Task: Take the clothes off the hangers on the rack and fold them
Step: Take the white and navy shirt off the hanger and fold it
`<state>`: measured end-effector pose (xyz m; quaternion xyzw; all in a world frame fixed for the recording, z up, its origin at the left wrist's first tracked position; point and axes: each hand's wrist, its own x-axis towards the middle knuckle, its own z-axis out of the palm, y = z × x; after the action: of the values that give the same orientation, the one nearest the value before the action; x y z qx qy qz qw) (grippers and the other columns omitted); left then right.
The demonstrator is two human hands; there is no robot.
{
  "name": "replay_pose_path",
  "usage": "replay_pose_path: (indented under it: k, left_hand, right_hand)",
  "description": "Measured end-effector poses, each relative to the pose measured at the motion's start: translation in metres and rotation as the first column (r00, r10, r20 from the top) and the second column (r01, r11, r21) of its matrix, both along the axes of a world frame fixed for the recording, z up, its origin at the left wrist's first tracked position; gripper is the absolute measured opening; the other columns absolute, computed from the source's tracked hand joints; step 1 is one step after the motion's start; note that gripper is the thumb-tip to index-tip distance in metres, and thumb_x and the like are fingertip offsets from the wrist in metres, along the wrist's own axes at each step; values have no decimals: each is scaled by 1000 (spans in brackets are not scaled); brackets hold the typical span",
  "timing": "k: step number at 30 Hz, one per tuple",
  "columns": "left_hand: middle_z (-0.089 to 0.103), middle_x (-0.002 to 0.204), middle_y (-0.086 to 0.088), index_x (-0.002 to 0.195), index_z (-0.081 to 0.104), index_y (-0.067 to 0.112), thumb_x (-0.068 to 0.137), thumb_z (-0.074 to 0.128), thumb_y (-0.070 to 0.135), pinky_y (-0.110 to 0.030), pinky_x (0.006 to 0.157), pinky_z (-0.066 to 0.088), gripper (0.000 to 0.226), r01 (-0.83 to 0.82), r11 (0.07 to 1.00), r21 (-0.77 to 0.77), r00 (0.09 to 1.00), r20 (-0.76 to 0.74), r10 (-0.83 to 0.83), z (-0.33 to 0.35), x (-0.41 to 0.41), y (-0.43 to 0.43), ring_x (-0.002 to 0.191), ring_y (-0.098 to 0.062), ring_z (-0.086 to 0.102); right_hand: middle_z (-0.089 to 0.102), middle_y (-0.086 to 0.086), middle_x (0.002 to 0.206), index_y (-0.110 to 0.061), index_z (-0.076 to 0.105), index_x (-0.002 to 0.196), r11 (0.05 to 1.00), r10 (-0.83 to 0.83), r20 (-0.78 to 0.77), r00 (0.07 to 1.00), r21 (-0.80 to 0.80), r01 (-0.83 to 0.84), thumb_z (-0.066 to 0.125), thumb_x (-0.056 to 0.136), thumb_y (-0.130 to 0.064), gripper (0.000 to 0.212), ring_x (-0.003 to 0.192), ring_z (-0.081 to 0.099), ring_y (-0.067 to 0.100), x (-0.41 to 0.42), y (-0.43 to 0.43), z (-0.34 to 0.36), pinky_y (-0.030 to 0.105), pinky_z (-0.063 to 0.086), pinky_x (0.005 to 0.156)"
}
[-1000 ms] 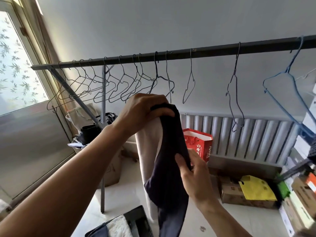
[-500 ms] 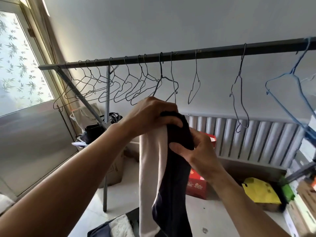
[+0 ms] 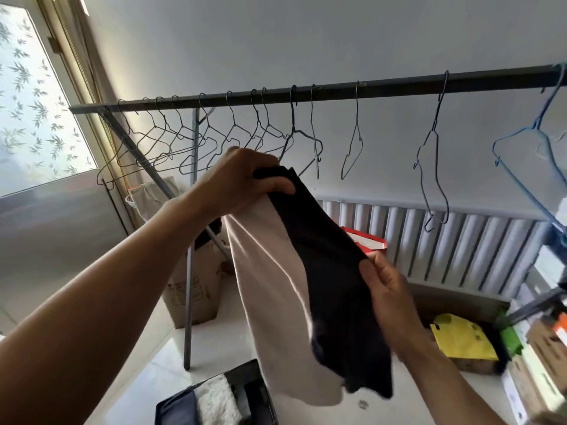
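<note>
Window (image 3: 36,102): frosted with a leaf pattern, at the far left beyond the rack's left end
Rack (image 3: 383,87): dark rail running left to right overhead, on a grey upright and a slanted brace near its left end
Radiator (image 3: 475,240): white and ribbed, on the wall below the right half of the rail
Beige cloth (image 3: 276,286): off the hangers, hanging from the left hand in front of the rack, its lower edge above the floor
Dark cloth (image 3: 331,271): lies over the beige cloth on its right side, held at the top and at its right edge
Cardboard box (image 3: 196,296): on the floor at the foot of the upright
Left hand (image 3: 245,179): raised below the rail, fingers and thumb curled tight round the tops of both cloths
Right hand (image 3: 386,286): lower, pinching the dark cloth's right edge
Wire hangers (image 3: 184,142): bare, bunched toward the rail's left end, a few spaced along the middle
Blue hanger (image 3: 521,142): bare, at the rail's right end
Yellow bag (image 3: 460,338): on a box below the radiator
Red bag (image 3: 368,240): behind the dark cloth, mostly hidden
</note>
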<state>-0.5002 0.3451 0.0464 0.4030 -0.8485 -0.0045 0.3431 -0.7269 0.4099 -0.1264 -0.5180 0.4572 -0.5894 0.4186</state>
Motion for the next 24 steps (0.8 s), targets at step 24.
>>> replay_pose_path:
  k: [24]
  left_hand:
    - [71,70,3,79,75,25,70,71,49,-37,73,52,27,3,998,-65,996,-83,-8,5,3,4,70,-14,66]
  right_hand:
    - [54,-21,118,-19,70,89,872,157,-481,863,-343,-350,51,90,4,30,113,55,5,75,26,4,20,49,89]
